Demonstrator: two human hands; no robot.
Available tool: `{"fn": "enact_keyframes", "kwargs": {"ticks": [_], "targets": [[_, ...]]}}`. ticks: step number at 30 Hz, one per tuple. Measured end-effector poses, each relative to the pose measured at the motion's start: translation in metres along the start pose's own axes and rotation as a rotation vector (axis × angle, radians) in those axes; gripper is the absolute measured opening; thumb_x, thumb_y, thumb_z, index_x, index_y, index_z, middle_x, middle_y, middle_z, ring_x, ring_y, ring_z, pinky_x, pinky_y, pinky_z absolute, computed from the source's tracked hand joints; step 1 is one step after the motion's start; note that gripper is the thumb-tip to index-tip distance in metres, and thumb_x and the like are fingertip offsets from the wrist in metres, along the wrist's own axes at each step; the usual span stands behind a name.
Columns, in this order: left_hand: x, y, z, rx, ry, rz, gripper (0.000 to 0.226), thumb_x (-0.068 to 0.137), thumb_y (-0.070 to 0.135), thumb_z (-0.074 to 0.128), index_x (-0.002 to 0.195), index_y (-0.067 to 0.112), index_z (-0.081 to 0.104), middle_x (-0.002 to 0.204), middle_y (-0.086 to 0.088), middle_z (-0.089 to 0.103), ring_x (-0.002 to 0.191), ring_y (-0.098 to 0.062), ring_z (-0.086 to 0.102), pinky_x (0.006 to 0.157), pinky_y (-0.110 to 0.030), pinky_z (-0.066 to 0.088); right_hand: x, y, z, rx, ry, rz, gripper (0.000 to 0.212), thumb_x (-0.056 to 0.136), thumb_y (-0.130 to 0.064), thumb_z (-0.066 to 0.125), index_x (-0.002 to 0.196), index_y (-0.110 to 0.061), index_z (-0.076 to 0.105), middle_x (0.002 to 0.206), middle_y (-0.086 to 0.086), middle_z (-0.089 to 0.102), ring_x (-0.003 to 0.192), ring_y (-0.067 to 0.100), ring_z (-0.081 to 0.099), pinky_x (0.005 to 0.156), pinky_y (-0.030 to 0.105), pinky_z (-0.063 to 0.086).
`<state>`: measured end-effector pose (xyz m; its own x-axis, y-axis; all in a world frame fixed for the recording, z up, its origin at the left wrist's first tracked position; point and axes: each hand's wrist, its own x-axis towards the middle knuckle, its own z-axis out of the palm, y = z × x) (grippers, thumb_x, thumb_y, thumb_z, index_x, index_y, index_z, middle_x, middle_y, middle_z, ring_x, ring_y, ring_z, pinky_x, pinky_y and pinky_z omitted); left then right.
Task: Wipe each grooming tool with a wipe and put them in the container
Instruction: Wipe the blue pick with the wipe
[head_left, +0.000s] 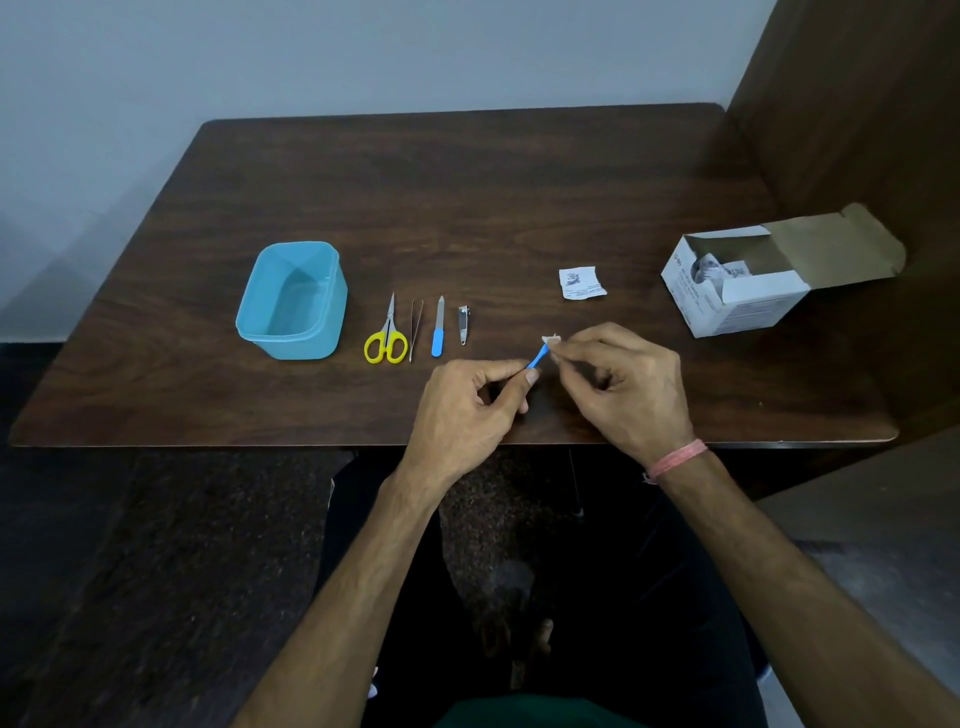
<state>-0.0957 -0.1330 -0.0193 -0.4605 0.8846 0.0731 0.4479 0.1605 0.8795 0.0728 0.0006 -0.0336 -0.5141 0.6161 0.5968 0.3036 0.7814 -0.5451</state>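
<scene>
The fingers of the right hand pinch a small white wipe closed around the upper end of a slim blue tool. The left hand pinches the tool's lower end between thumb and forefinger, so that the tool slants just above the tabletop near the middle of its front edge. A pink band circles the right wrist. Behind the left hand four tools lie in a row: yellow-handled scissors, tweezers, a blue-handled nail file and a nail clipper. Left of the row stands an open blue container. A torn wipe sachet lies behind the right hand; an opened white carton lies near the right edge.
</scene>
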Motion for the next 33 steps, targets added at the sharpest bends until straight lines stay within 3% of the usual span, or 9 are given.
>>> {"fn": "enact_keyframes", "kwargs": {"ticks": [3,7,11,14,22,26,30,33], "targets": [[0.0002,0.0006,-0.0004,0.000,-0.004,-0.003,0.015,0.109,0.035,0.074,0.110,0.034,0.089,0.074,0.015,0.078,0.067,-0.015,0.070,0.061,-0.025,0.049,0.0003,0.0011,0.0002,-0.019,0.019,0.017,0.010,0.097,-0.014,0.084,0.105,-0.019,0.088,0.099,-0.009,0.077,0.055,0.006,0.050,0.058,0.024,0.050],[0.0001,0.0007,-0.0012,0.008,-0.009,0.013,0.018,0.109,0.033,0.074,0.100,0.032,0.089,0.073,0.015,0.078,0.065,0.000,0.065,0.066,-0.017,0.045,-0.0018,0.0029,0.0020,-0.003,0.002,0.000,0.013,0.096,-0.011,0.083,0.106,-0.019,0.088,0.101,-0.009,0.078,0.060,-0.006,0.050,0.062,0.019,0.049],[-0.0002,0.0027,-0.0011,0.018,-0.011,0.017,0.024,0.109,0.032,0.074,0.090,0.039,0.085,0.070,0.016,0.075,0.059,0.001,0.058,0.062,-0.014,0.038,-0.0022,0.0063,0.0032,-0.023,0.002,-0.014,0.014,0.096,-0.010,0.082,0.104,-0.019,0.088,0.101,-0.009,0.078,0.062,-0.014,0.048,0.063,0.018,0.049],[0.0004,0.0029,-0.0015,0.010,-0.010,0.019,0.020,0.109,0.031,0.074,0.097,0.035,0.089,0.070,0.016,0.076,0.061,0.002,0.060,0.064,-0.011,0.039,-0.0033,0.0063,0.0036,-0.032,0.001,-0.029,0.013,0.095,-0.011,0.083,0.104,-0.019,0.088,0.102,-0.010,0.078,0.064,-0.018,0.048,0.063,0.018,0.050],[0.0000,0.0012,-0.0012,0.003,-0.016,0.020,0.020,0.110,0.031,0.073,0.097,0.035,0.088,0.072,0.017,0.077,0.065,-0.003,0.065,0.063,-0.013,0.040,-0.0030,0.0057,0.0035,-0.060,0.004,-0.050,0.011,0.096,-0.011,0.082,0.102,-0.019,0.088,0.102,-0.010,0.079,0.066,-0.010,0.048,0.063,0.020,0.051],[0.0005,0.0025,-0.0013,0.022,-0.010,0.017,0.022,0.110,0.034,0.072,0.096,0.040,0.087,0.073,0.016,0.077,0.069,-0.021,0.070,0.062,-0.025,0.048,-0.0028,0.0054,0.0039,-0.070,0.014,-0.049,0.011,0.096,-0.011,0.082,0.102,-0.018,0.088,0.101,-0.009,0.079,0.065,-0.008,0.045,0.059,0.024,0.053],[0.0008,0.0041,-0.0010,0.029,-0.003,0.023,0.029,0.110,0.033,0.072,0.088,0.049,0.080,0.072,0.015,0.077,0.067,-0.021,0.068,0.059,-0.021,0.045,-0.0034,0.0041,0.0038,-0.079,-0.002,-0.084,0.012,0.098,-0.012,0.080,0.104,-0.019,0.088,0.102,-0.008,0.079,0.068,-0.005,0.045,0.057,0.030,0.056],[0.0003,0.0019,-0.0006,0.029,-0.004,0.021,0.022,0.110,0.033,0.072,0.096,0.040,0.087,0.073,0.017,0.077,0.066,-0.015,0.068,0.060,-0.022,0.046,-0.0031,0.0040,0.0030,-0.080,-0.001,-0.085,0.011,0.098,-0.012,0.080,0.101,-0.019,0.087,0.101,-0.008,0.079,0.070,-0.006,0.045,0.057,0.031,0.057]]}}
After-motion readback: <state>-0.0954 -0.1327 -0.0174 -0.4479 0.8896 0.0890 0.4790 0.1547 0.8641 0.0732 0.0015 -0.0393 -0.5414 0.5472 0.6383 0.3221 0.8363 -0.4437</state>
